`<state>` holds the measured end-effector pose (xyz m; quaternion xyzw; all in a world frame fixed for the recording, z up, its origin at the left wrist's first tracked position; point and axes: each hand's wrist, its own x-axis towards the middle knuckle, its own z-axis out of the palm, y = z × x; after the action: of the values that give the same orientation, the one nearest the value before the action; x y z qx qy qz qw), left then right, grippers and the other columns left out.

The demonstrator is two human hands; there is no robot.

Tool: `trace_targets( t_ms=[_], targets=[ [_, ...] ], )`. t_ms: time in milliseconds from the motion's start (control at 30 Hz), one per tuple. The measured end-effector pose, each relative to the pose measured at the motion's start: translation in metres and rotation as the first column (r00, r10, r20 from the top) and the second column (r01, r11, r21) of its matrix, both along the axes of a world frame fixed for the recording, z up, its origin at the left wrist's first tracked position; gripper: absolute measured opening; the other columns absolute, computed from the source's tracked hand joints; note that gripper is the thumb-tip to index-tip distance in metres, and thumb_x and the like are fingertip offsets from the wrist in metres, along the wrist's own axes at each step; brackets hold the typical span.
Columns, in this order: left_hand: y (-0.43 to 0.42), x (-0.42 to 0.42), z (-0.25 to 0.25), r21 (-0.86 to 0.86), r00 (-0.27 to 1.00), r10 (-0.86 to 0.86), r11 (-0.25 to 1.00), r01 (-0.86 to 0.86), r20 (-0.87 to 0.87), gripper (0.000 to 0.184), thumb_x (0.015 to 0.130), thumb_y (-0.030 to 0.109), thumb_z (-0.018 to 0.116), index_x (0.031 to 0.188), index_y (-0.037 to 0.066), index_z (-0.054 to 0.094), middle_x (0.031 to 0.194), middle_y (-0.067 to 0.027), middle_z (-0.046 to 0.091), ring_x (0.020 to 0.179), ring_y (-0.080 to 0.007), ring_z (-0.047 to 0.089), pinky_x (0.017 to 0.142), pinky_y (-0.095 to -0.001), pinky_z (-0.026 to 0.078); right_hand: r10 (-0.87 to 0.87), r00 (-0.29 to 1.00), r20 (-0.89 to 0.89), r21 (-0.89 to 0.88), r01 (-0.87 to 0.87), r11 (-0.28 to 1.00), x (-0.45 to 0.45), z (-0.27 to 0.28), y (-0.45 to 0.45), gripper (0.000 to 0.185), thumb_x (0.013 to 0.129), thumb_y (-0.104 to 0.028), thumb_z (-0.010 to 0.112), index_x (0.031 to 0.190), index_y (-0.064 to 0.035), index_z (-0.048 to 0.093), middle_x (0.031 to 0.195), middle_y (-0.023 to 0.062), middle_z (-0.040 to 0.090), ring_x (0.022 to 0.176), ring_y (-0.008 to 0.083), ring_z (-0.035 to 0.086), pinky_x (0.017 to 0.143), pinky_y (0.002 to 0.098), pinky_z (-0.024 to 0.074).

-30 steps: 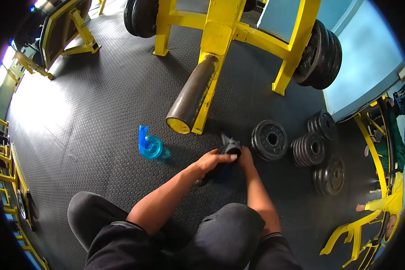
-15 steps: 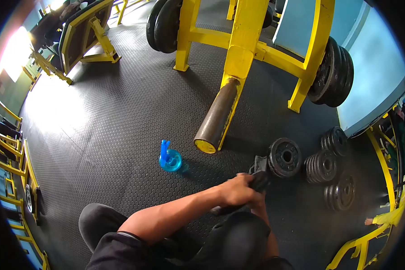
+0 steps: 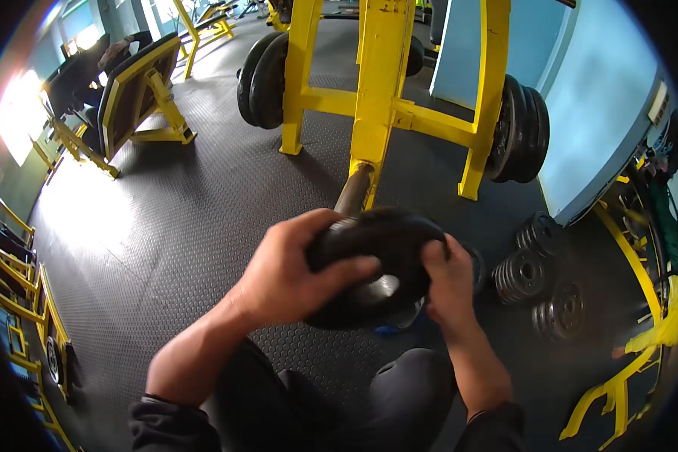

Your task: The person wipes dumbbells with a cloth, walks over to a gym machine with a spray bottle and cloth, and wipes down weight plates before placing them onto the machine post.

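A black weight plate (image 3: 401, 260) is raised in front of me above my knees, tilted and slightly blurred. My left hand (image 3: 294, 264) grips its left side, thumb across the near face. At the right rim, my right hand (image 3: 448, 279) is closed on the same plate. Just behind the plate, the machine's metal sleeve (image 3: 352, 197) sticks out toward me, its near end hidden. Below the plate shows a small part of a blue item (image 3: 388, 330), mostly covered.
The yellow machine frame (image 3: 373, 98) stands ahead, with plates (image 3: 521, 128) loaded on its right. Stacks of plates (image 3: 518, 275) lie on the rubber floor at right. A reclined bench (image 3: 139, 87) stands at far left, a person's hand near it. A yellow sleeve (image 3: 667, 324) shows at far right.
Both hands have come up and left from beside the floor plates, bringing the weight plate in front of the sleeve. The camera view has tilted up.
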<state>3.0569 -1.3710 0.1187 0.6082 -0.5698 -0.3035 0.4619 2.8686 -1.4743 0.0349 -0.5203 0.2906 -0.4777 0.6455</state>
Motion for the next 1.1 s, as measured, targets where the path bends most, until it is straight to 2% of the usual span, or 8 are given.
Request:
trace_targets(
  t_ms=[67, 233, 600, 700, 733, 967, 1033, 1100],
  targets=[
    [-0.002, 0.022, -0.028, -0.027, 0.996, 0.091, 0.995, -0.091, -0.013, 0.045, 0.078, 0.032, 0.078, 0.101, -0.003, 0.064, 0.082, -0.0131, 0.068, 0.075, -0.0185, 0.068, 0.071, -0.0315, 0.055, 0.021, 0.990, -0.140, -0.005, -0.022, 1.000, 0.020, -0.010, -0.003, 0.051, 0.082, -0.042, 0.075, 0.101, 0.0038, 0.061, 0.087, 0.0049, 0.065, 0.080, 0.0090, 0.059, 0.073, 0.0244, 0.0493],
    [0.003, 0.048, -0.050, 0.069, 0.974, 0.223, 0.972, -0.225, 0.036, 0.052, 0.076, 0.041, 0.080, 0.098, -0.003, 0.064, 0.081, -0.0130, 0.068, 0.074, -0.0187, 0.068, 0.069, -0.0312, 0.055, -0.025, 0.976, -0.216, -0.110, 0.002, 0.994, 0.055, -0.016, 0.005, 0.052, 0.079, -0.044, 0.078, 0.096, 0.0033, 0.061, 0.081, 0.0040, 0.064, 0.074, 0.0085, 0.059, 0.067, 0.0237, 0.0491],
    [-0.038, 0.091, -0.087, -0.067, 0.992, 0.012, 0.998, -0.021, -0.128, 0.052, 0.071, 0.039, 0.084, 0.096, -0.003, 0.066, 0.082, -0.0112, 0.068, 0.076, -0.0176, 0.067, 0.069, -0.0305, 0.055, -0.204, 0.930, -0.305, -0.315, 0.104, 0.943, 0.066, -0.013, 0.002, 0.041, 0.080, -0.034, 0.078, 0.091, 0.0011, 0.060, 0.076, 0.0005, 0.062, 0.069, 0.0053, 0.055, 0.064, 0.0204, 0.0467],
    [-0.056, 0.094, -0.100, -0.100, 0.980, 0.016, 0.994, -0.037, -0.200, 0.052, 0.070, 0.039, 0.084, 0.095, -0.003, 0.066, 0.081, -0.0107, 0.068, 0.076, -0.0172, 0.067, 0.069, -0.0304, 0.055, -0.227, 0.935, -0.274, -0.373, 0.115, 0.921, 0.075, -0.014, -0.008, 0.041, 0.080, -0.034, 0.078, 0.090, 0.0009, 0.059, 0.074, -0.0009, 0.061, 0.067, 0.0047, 0.054, 0.063, 0.0191, 0.0457],
    [-0.063, 0.096, -0.104, -0.079, 0.979, 0.014, 0.996, -0.031, -0.203, 0.048, 0.072, 0.036, 0.083, 0.095, -0.002, 0.063, 0.082, -0.0060, 0.064, 0.076, -0.0119, 0.061, 0.070, -0.0274, 0.051, -0.233, 0.940, -0.250, -0.366, 0.131, 0.921, 0.077, -0.017, -0.014, 0.041, 0.080, -0.034, 0.079, 0.089, 0.0009, 0.058, 0.074, -0.0012, 0.060, 0.067, 0.0045, 0.053, 0.063, 0.0188, 0.0453],
    [-0.112, 0.103, -0.129, -0.212, 0.981, 0.135, 0.963, -0.164, -0.142, 0.055, 0.070, 0.045, 0.084, 0.097, 0.000, 0.066, 0.076, -0.0080, 0.065, 0.073, -0.0171, 0.065, 0.067, -0.0313, 0.053, -0.372, 0.875, -0.309, -0.494, 0.187, 0.849, 0.095, -0.023, -0.067, 0.050, 0.075, -0.037, 0.083, 0.090, 0.0037, 0.059, 0.074, 0.0002, 0.061, 0.067, 0.0065, 0.054, 0.063, 0.0224, 0.0468],
    [-0.130, 0.102, -0.137, -0.180, 0.975, 0.143, 0.968, -0.173, -0.167, 0.057, 0.072, 0.046, 0.081, 0.103, 0.001, 0.065, 0.085, -0.0109, 0.064, 0.080, -0.0191, 0.065, 0.072, -0.0330, 0.053, -0.444, 0.834, -0.327, -0.549, 0.215, 0.808, 0.102, -0.029, -0.088, 0.053, 0.074, -0.040, 0.083, 0.089, 0.0047, 0.059, 0.074, 0.0026, 0.062, 0.068, 0.0082, 0.055, 0.063, 0.0244, 0.0480],
    [-0.146, 0.096, -0.137, -0.323, 0.939, 0.343, 0.886, -0.332, -0.022, 0.055, 0.079, 0.043, 0.076, 0.113, 0.002, 0.060, 0.102, -0.0126, 0.061, 0.094, -0.0198, 0.061, 0.083, -0.0339, 0.049, -0.492, 0.799, -0.345, -0.586, 0.226, 0.778, 0.108, -0.031, -0.104, 0.059, 0.073, -0.047, 0.081, 0.089, 0.0057, 0.060, 0.075, 0.0071, 0.063, 0.068, 0.0129, 0.058, 0.065, 0.0279, 0.0495]
  ],
)
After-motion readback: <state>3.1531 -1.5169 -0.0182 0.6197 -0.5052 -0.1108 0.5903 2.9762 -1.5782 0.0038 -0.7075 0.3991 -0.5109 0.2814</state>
